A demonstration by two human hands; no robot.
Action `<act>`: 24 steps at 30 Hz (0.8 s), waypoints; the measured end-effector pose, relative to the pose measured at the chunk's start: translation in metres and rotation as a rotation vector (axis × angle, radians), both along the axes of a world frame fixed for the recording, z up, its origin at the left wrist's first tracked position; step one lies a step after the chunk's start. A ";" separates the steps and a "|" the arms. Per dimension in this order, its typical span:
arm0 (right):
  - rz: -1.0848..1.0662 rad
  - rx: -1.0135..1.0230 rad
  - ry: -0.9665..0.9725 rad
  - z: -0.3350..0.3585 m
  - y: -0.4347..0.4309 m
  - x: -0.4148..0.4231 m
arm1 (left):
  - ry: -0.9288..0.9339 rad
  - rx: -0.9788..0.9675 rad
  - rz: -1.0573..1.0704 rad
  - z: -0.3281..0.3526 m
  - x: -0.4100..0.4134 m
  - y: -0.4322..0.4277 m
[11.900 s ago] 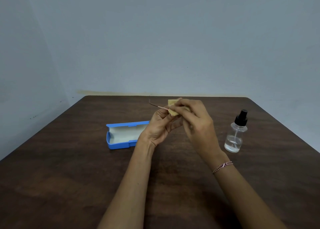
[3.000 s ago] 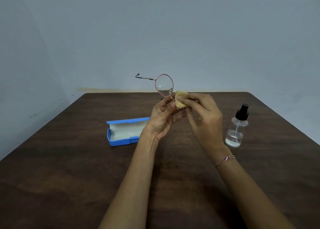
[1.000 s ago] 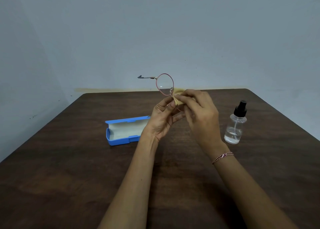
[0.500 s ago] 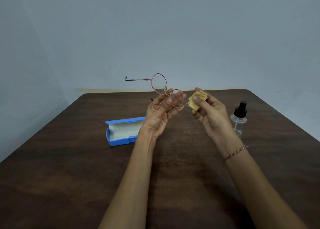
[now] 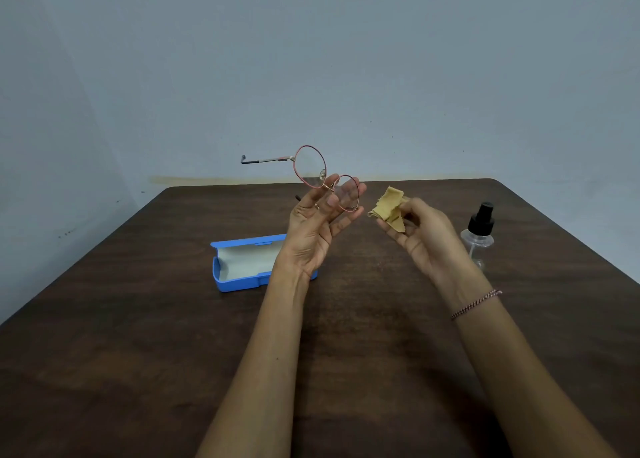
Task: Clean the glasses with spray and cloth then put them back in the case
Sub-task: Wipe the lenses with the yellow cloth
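Now the right hand [image 5: 420,237], pinching the yellow cloth [image 5: 388,210], has pulled away from the glasses [image 5: 311,166] pinched at the bridge by the left hand [image 5: 311,230] above the table [image 5: 138,319], so wiping seems done and the open case [image 5: 239,265] waits.

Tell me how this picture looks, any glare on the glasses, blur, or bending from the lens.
Head view: the light is soft and even, with only faint shadows on the table under the arms. Head view: there is no strong glare on the glasses, and fingers of the left hand show through one lens. Head view: the table edges splay outward from the wide angle, and the spray bottle looks slightly soft.
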State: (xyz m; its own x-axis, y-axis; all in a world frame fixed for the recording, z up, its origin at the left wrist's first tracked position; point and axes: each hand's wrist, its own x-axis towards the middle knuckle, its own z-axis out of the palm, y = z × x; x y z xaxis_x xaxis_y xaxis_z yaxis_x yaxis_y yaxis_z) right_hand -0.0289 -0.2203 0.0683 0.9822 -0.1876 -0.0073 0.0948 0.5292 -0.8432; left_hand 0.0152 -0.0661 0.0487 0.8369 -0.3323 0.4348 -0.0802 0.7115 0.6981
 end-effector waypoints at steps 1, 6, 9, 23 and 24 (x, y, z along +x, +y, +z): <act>-0.010 -0.058 -0.008 -0.001 0.000 0.001 | 0.001 -0.001 0.000 0.000 0.000 0.000; -0.053 -0.427 -0.024 -0.008 -0.003 0.004 | -0.008 -0.009 -0.003 0.000 0.000 -0.001; -0.067 -0.559 -0.012 -0.009 -0.002 0.002 | -0.002 -0.012 -0.007 0.000 -0.001 0.000; -0.035 -0.605 0.088 -0.011 -0.006 -0.002 | 0.011 -0.004 -0.004 -0.002 -0.002 0.001; -0.036 -0.609 0.094 -0.012 -0.006 -0.002 | 0.008 -0.005 -0.006 -0.002 -0.001 0.001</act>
